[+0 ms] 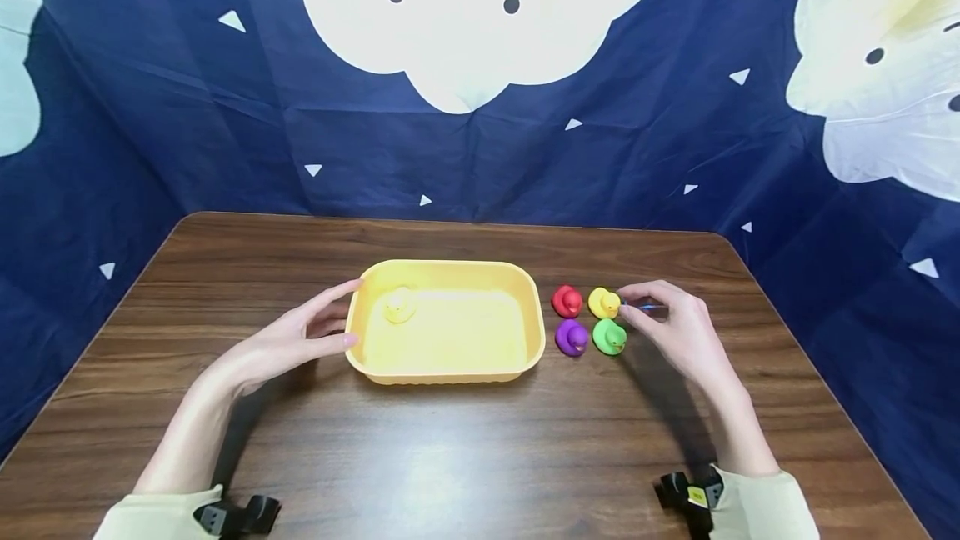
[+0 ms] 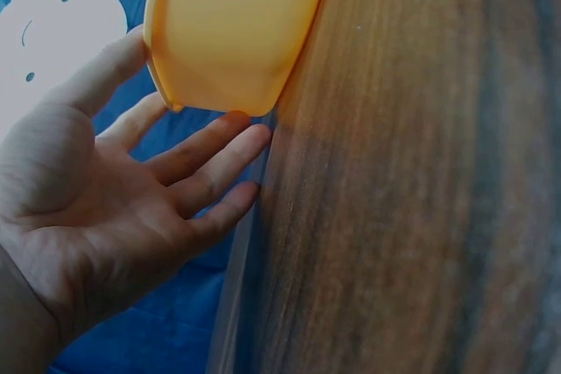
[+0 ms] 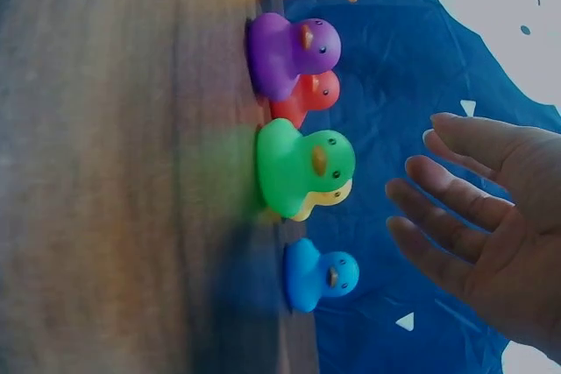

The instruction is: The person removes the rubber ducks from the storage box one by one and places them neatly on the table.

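Note:
A shallow yellow plastic bin (image 1: 450, 378) stands on the table with one yellow rubber duck (image 1: 400, 305) inside near its left end. My left hand (image 1: 281, 348) touches the bin's left end, thumb and fingers spread along it. To the right of the bin sit a red duck (image 1: 567, 301), a second yellow duck (image 1: 603, 302), a purple duck (image 1: 572, 337) and a green duck (image 1: 610, 337). Over a blue duck (image 3: 321, 275) hovers my right hand (image 3: 500, 225), its fingers loosely extended and apart from the ducks. In the head view that hand mostly hides the blue duck.
The brown wood-grain table (image 1: 480, 448) ends at a dark blue cloth backdrop (image 1: 225, 132) printed with white clouds and triangles. Both wrists wear black camera mounts, one at the left sleeve (image 1: 161, 515) and one at the right sleeve (image 1: 765, 507).

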Demonstrator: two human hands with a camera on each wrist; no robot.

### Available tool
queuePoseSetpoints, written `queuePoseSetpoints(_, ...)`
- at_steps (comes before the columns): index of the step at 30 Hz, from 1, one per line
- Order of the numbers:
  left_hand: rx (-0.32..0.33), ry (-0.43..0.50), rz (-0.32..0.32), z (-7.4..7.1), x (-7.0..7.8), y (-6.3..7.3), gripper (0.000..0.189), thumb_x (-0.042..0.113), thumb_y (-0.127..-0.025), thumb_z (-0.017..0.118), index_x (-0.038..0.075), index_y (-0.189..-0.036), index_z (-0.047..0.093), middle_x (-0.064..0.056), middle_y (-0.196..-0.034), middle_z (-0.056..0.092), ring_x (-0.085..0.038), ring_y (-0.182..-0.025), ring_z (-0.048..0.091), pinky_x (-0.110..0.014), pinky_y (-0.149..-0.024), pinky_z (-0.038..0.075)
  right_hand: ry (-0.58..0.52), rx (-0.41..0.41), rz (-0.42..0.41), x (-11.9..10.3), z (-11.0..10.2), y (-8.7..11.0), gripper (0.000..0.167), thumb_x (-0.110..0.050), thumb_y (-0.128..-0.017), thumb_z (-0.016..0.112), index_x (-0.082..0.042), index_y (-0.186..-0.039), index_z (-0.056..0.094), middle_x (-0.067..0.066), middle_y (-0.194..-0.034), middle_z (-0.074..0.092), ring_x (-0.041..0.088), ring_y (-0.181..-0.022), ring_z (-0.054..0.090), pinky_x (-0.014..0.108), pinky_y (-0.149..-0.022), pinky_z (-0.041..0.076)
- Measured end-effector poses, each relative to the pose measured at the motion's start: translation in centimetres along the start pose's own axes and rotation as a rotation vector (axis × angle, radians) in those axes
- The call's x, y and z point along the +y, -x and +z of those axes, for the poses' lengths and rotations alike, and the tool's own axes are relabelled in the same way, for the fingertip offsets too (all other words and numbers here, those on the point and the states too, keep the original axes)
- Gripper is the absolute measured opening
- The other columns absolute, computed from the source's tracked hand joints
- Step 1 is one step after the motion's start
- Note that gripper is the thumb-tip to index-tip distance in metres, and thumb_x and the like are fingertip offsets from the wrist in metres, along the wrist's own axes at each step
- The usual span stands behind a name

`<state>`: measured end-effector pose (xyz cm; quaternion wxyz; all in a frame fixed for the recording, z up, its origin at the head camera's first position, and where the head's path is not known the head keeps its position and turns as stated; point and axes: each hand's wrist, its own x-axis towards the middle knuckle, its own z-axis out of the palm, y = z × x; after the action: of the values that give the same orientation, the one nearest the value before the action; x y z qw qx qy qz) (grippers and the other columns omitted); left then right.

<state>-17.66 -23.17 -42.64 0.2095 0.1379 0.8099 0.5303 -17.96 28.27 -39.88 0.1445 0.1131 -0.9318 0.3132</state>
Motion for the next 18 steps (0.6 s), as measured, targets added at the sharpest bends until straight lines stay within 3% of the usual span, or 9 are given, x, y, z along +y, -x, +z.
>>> queuePoseSetpoints(3, 0.001, -0.009, -0.01, -0.1, 0.0, -0.1, 0.081, 0.031, -0.101, 0.067, 0.026, -0.165, 0.019, -0.02, -0.161, 0.04, -0.04, -0.146, 0.044, -0.017, -0.098, 0.048, 0.0, 0.0, -0.015, -0.7, -0.2, -0.7, 0.019, -0.013, -0.092, 0.078, -0.009, -0.111, 0.077, 0.008, -0.105, 0.078, -0.006, -0.089, 0.064, 0.01, -0.078, 0.052)
queuePoseSetpoints(8, 0.001, -0.037, -0.03, -0.1, 0.2, -0.1, 0.081, 0.033, -0.101, 0.067, 0.025, -0.165, 0.018, -0.02, -0.162, 0.039, -0.04, -0.146, 0.044, -0.037, -0.107, 0.048, -0.004, 0.0, -0.025, -1.8, 0.1, -1.5, 0.019, -0.014, -0.093, 0.077, -0.01, -0.112, 0.077, 0.008, -0.105, 0.077, -0.002, -0.088, 0.065, 0.012, -0.08, 0.052)
queuePoseSetpoints(13, 0.004, -0.038, -0.032, -0.1, 0.3, 0.0, 0.08, 0.032, -0.101, 0.066, 0.026, -0.165, 0.018, -0.02, -0.162, 0.039, -0.04, -0.147, 0.044, -0.036, -0.107, 0.048, -0.003, -0.011, -0.027, -3.1, 0.8, -2.4, 0.02, -0.015, -0.094, 0.076, -0.012, -0.114, 0.077, 0.006, -0.107, 0.077, 0.011, -0.091, 0.067, 0.03, -0.082, 0.058)
queuePoseSetpoints(18, 0.004, -0.019, -0.022, 0.0, 0.2, 0.1, 0.08, 0.031, -0.101, 0.067, 0.027, -0.165, 0.019, -0.02, -0.161, 0.04, -0.04, -0.147, 0.043, -0.024, -0.102, 0.047, -0.035, -0.005, -0.047, -4.2, 1.6, -3.0, 0.02, -0.012, -0.092, 0.078, -0.013, -0.112, 0.077, 0.006, -0.107, 0.077, 0.013, -0.092, 0.068, 0.031, -0.081, 0.059)
